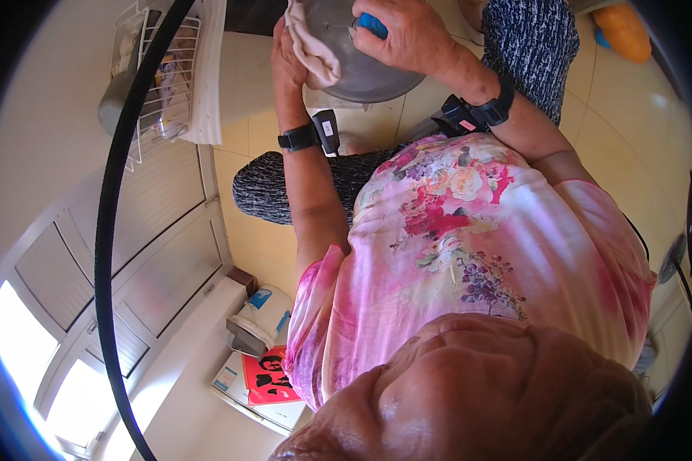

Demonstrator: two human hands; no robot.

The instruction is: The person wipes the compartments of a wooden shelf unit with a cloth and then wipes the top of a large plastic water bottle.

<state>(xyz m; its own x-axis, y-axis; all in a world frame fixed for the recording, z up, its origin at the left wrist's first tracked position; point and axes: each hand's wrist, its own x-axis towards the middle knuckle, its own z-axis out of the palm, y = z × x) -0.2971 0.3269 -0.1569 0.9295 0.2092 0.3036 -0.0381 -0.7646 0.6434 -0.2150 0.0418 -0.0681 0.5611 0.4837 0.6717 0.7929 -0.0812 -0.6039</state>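
Observation:
At the top of the head view, my left hand (289, 60) grips a cream cloth (318, 60) at the left side of a round grey metal vessel (375, 75). The cloth hangs in folds over the vessel's edge and hides part of my fingers. My right hand (409, 34) is curled around a small blue object (373, 26) over the vessel. Fingers cover most of this object, so its kind is unclear. The vessel's far side is cut off by the picture's top edge.
At the left, a white wire rack (170, 75) holds several kitchen items. A black cable (105, 230) crosses the view. An orange plastic thing (623, 33) lies on the tiled floor (617, 109). Behind me, a lidded white bucket (263, 314) stands near a red paper (269, 377) with black characters.

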